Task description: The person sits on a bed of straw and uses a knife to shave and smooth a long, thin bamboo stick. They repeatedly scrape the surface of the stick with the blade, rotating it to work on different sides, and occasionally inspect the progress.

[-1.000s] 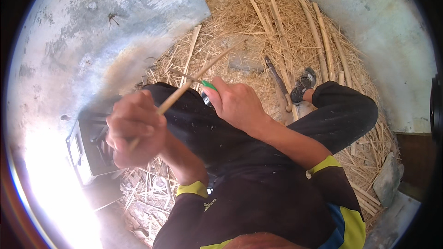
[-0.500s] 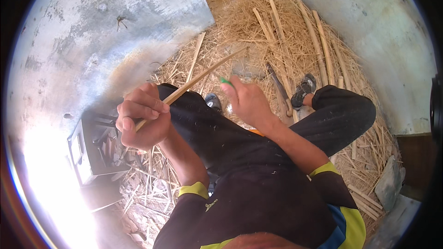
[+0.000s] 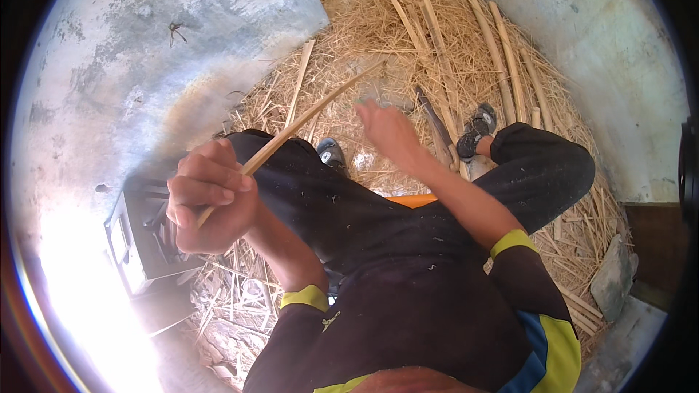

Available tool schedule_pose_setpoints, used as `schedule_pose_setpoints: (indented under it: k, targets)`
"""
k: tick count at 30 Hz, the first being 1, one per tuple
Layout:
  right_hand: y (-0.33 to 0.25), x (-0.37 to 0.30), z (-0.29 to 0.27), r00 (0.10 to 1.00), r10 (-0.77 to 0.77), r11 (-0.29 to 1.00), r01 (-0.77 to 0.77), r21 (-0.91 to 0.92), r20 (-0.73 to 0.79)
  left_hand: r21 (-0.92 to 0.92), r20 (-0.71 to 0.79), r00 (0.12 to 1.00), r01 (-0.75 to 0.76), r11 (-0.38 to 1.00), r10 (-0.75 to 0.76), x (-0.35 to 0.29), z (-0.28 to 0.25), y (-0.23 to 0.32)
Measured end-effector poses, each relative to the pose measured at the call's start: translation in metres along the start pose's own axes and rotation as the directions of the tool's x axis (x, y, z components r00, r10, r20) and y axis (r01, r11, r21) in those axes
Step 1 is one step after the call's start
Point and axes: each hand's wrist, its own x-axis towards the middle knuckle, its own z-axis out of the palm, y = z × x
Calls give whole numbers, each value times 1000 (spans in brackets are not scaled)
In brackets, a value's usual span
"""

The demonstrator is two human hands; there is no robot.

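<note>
My left hand (image 3: 213, 193) is closed round the lower part of a long, thin bamboo strip (image 3: 295, 127). The strip slants up to the right, over my left leg, and its far end narrows against the straw. My right hand (image 3: 393, 135) is curled, a short way from the strip's far half and apart from it. Motion blurs its fingertips. Only a faint trace of green shows at them, so what they pinch cannot be made out.
Straw and shavings (image 3: 364, 0) cover the floor. Bamboo pieces (image 3: 507, 58) lie at the far right, and a dark tool with a curved wooden end (image 3: 437, 120) lies by my right shoe (image 3: 478, 127). A metal box (image 3: 149, 236) stands left; something orange (image 3: 413, 201) shows between my legs.
My left hand has drawn down and left with the bamboo strip. My right hand has shifted slightly up and right, and the green bit at its fingertips shows less.
</note>
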Motion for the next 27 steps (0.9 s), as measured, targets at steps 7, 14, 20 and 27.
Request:
schedule_pose_setpoints:
  k: [7, 14, 20, 27]
  targets:
    - [20, 22, 7, 993, -117, 978, 116, -171, 5, 6, 27, 1000, -15, 1000, 15, 4, -1, -1]
    - [54, 40, 29, 998, 51, 980, -43, -196, 36, 80, 36, 999, -17, 997, 15, 2, -1, 3]
    - [166, 43, 40, 925, 297, 900, -188, -392, 238, 59, 24, 1000, 11, 998, -13, 10, 2, -1]
    - [44, 27, -34, 995, 98, 993, -97, 72, -8, 61, -106, 994, -24, 998, 30, 3, 13, -4]
